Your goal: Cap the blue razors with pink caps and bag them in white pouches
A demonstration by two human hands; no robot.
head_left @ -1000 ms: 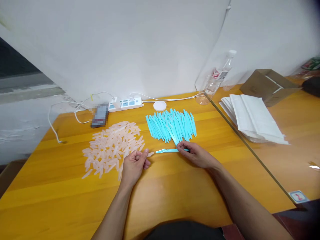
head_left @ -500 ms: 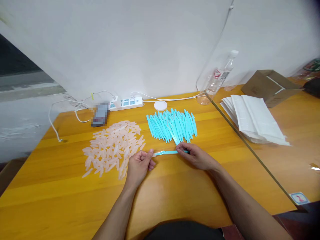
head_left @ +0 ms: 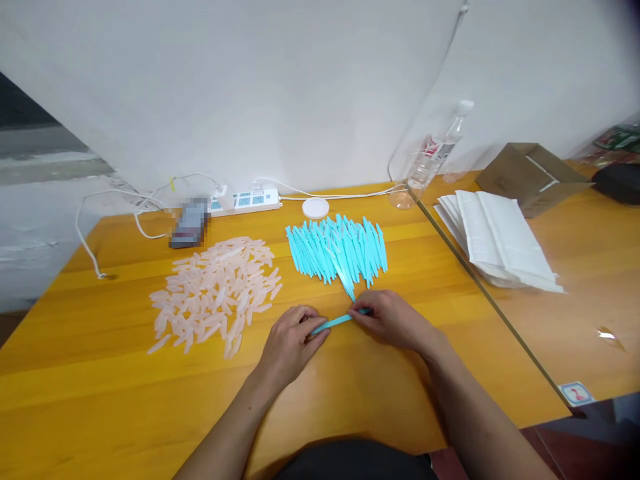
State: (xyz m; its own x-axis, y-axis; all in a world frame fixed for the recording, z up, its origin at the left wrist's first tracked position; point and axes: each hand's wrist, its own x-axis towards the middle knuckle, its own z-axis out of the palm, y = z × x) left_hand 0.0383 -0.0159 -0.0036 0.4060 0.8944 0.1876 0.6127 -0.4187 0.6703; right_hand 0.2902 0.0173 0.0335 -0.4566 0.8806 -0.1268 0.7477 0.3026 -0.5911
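Observation:
My left hand (head_left: pixel 293 343) and my right hand (head_left: pixel 393 320) meet low over the yellow wooden table (head_left: pixel 125 400). Between them runs one thin turquoise plastic stick (head_left: pixel 336 322): the right fingers pinch its right end, the left fingers close around its left end, where a clear cap was held a moment ago. Just behind the hands lies a fanned heap of turquoise sticks (head_left: pixel 337 250). To its left spreads a pile of pale translucent caps (head_left: pixel 215 290).
A white power strip (head_left: pixel 245 200) with cables, a blurred dark phone (head_left: pixel 189 223) and a white round lid (head_left: pixel 315 209) lie along the wall. A clear bottle (head_left: pixel 433 157), stacked white sheets (head_left: pixel 495 240) and a cardboard box (head_left: pixel 533 177) sit to the right, past a glass divider.
My left hand moved right with a clear cap and closed over the stick's left tip. Both hands drew closer together and toward me; the stick now tilts slightly.

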